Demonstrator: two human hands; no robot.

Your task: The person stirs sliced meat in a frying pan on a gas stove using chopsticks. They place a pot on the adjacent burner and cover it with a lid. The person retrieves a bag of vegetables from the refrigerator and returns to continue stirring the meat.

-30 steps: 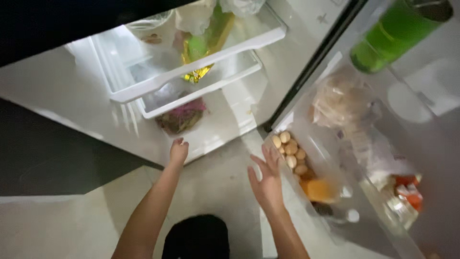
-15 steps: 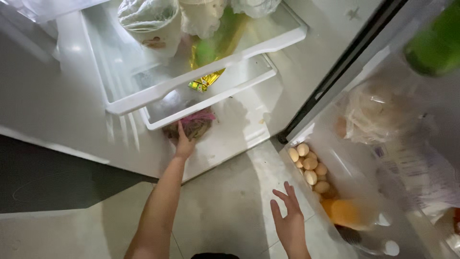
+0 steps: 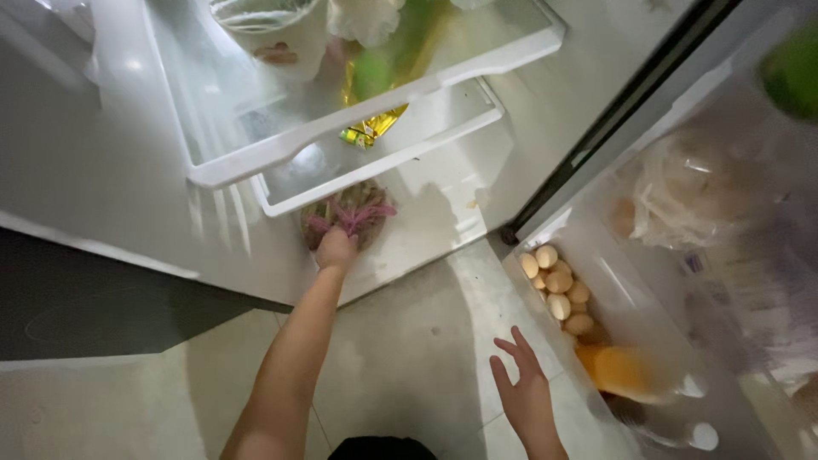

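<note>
On the left, the refrigerator's white glass shelf (image 3: 256, 162) juts forward, and a second shelf (image 3: 375, 162) sits just under it, with a gold-and-green foil packet (image 3: 368, 129) showing through the glass. Below these, on the fridge floor (image 3: 426, 230), lies a clear plastic bag of pink-stemmed greens (image 3: 351, 213), and the left hand (image 3: 335, 250) is pressed against its near edge; the fingers are hidden behind the knuckles, so I cannot tell whether they are closed on the bag or only touching it. The bag looks light, soft and limp, with thin film that is likely slippery and stems that would bruise if squeezed; the gathered plastic at the near edge seems the safest place to take hold, rather than the leafy middle. Further right, the right hand (image 3: 521, 393) hangs free over the tiled floor (image 3: 409, 358), fingers spread and holding nothing. At far right the door bin (image 3: 596, 281) carries a row of eggs (image 3: 558, 290), fragile, and an orange bottle (image 3: 626, 370) lying beside them.
</note>
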